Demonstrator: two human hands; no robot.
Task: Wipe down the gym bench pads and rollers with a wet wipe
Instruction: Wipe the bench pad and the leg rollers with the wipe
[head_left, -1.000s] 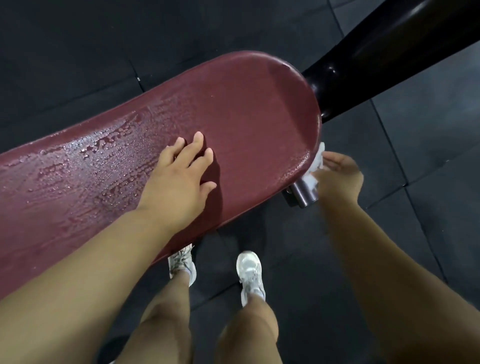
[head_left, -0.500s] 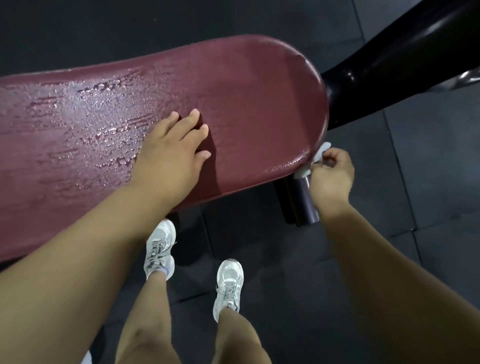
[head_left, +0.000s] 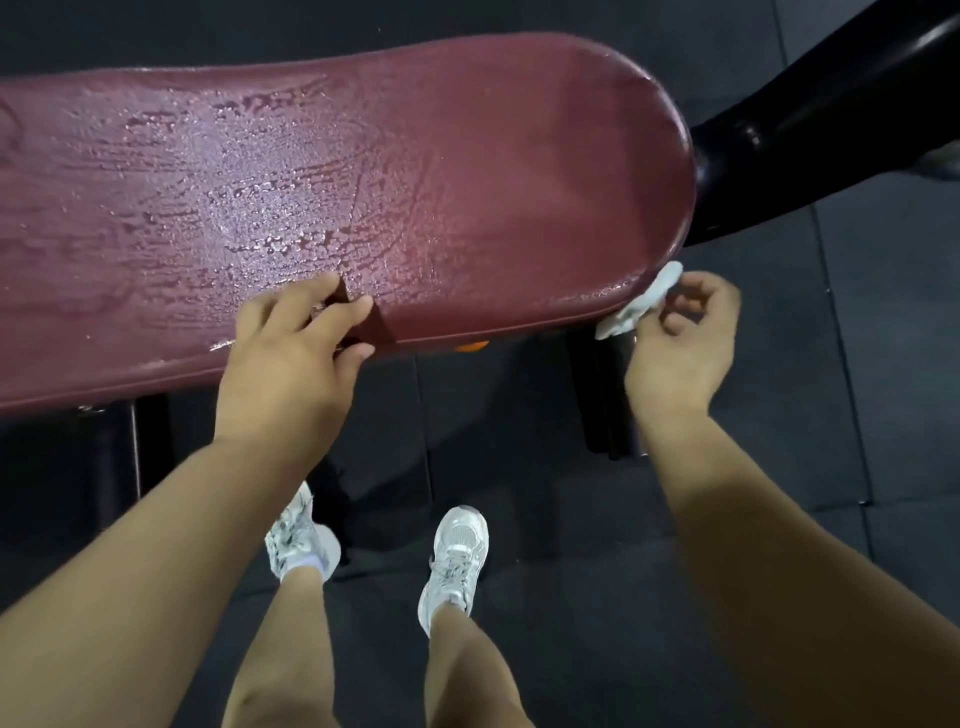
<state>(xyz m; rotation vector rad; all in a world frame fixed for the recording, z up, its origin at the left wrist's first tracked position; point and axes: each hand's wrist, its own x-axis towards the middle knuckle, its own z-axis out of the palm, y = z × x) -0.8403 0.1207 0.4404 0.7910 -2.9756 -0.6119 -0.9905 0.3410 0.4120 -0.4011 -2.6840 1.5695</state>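
At left and centre, bench pad (head_left: 395, 171): maroon vinyl; we see it run in from the left edge to a rounded end on the right. The top is beaded with wet streaks, so we judge it slick under a palm. Padded but firm and fixed, something to lean on, not lift.
Left hand (head_left: 291, 364): we see the fingers laid fairly straight on the pad's near rim, thumb against the side edge. Unclenched, bracing, holding nothing.
Orange spot (head_left: 472, 344): small, under the near rim; we cannot tell what it is.
Support post (head_left: 602, 400): dark, below the pad's right end.
Wet wipe (head_left: 644, 304): white, bunched, touching the lower rim of the rounded end. We judge it light, limp and damp, likely to fold or tear if dragged by a corner. Best held as a wad with more fingers behind it for flat pressure.
Right hand (head_left: 680, 343): we see fingertips and thumb pinching the wipe, just beside the rim.
Black frame (head_left: 831, 104): glossy, rising at upper right behind the pad end.
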